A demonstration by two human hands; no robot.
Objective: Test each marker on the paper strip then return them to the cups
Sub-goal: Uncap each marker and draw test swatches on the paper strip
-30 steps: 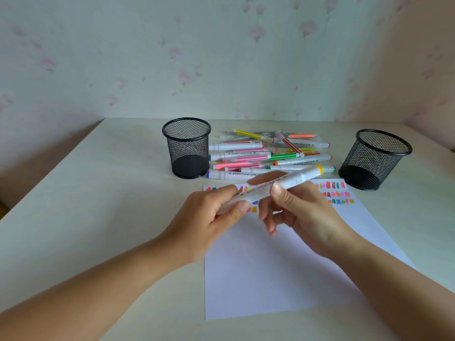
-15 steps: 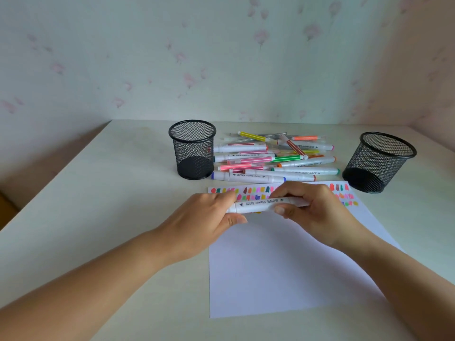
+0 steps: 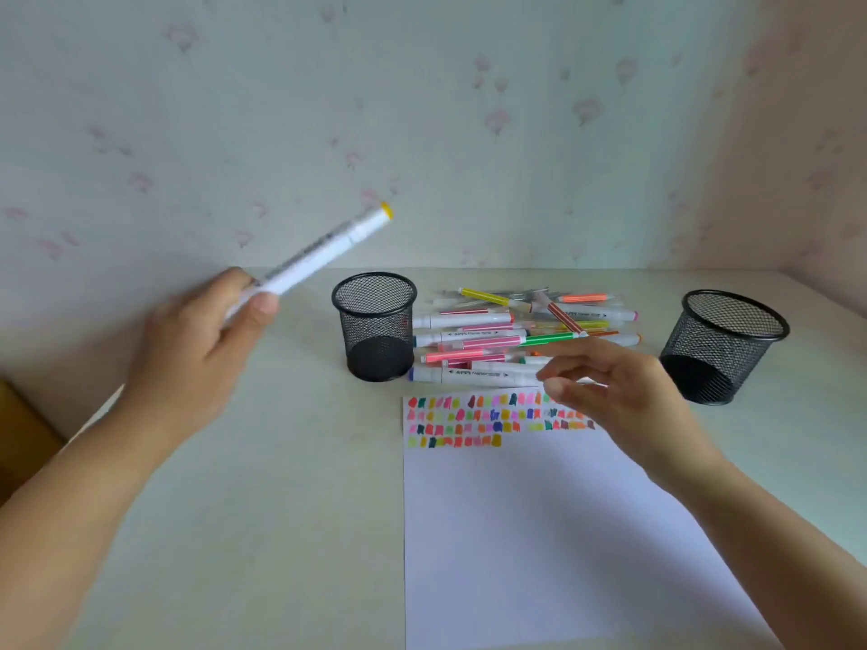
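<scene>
My left hand [image 3: 197, 349] holds a white marker with a yellow end cap [image 3: 323, 255], raised and tilted up to the right, left of the left black mesh cup [image 3: 375, 326]. My right hand [image 3: 605, 391] hovers with fingers apart and nothing in it, over the top right of the white paper [image 3: 539, 532] and the near edge of the marker pile [image 3: 516, 335]. Rows of colour swatches [image 3: 469, 419] fill the paper's top. The right mesh cup [image 3: 727, 349] stands to the right. No marker shows in either cup.
The pale table [image 3: 281, 509] meets floral-papered walls at the back and right. A brown object [image 3: 23, 438] lies beyond the table's left edge.
Both hands held the marker over the paper; my right hand let go and my left hand lifted the marker up and to the left, beside the left cup.
</scene>
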